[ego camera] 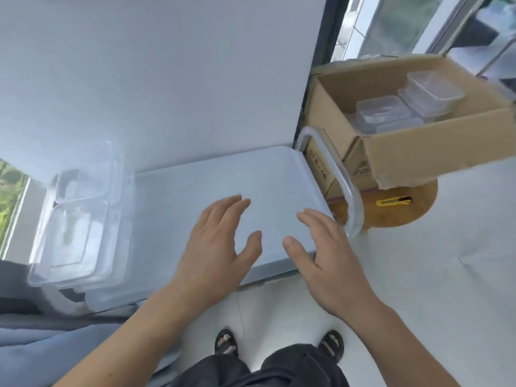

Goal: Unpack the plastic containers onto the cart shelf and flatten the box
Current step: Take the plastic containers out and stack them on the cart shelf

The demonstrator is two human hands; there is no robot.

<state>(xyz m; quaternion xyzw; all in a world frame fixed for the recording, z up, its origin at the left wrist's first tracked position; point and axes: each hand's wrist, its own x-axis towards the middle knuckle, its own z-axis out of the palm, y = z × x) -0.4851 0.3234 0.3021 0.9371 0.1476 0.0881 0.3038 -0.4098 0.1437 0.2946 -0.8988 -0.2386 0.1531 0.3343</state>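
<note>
The white cart shelf (195,185) lies in front of me. Clear plastic containers (75,227) stand in a group on its left end. An open cardboard box (418,146) sits to the right on a round wooden stool, with several more clear containers (396,107) inside. My left hand (215,247) hovers over the shelf's near edge, fingers spread, holding nothing. My right hand (326,258) hovers beside it near the shelf's right corner, also spread and empty.
The cart's curved handle (343,185) rises between the shelf and the box. A yellow utility knife (393,201) lies on the wooden stool (413,208). A white wall stands behind the cart, a window at the upper right. My feet are on the pale floor below.
</note>
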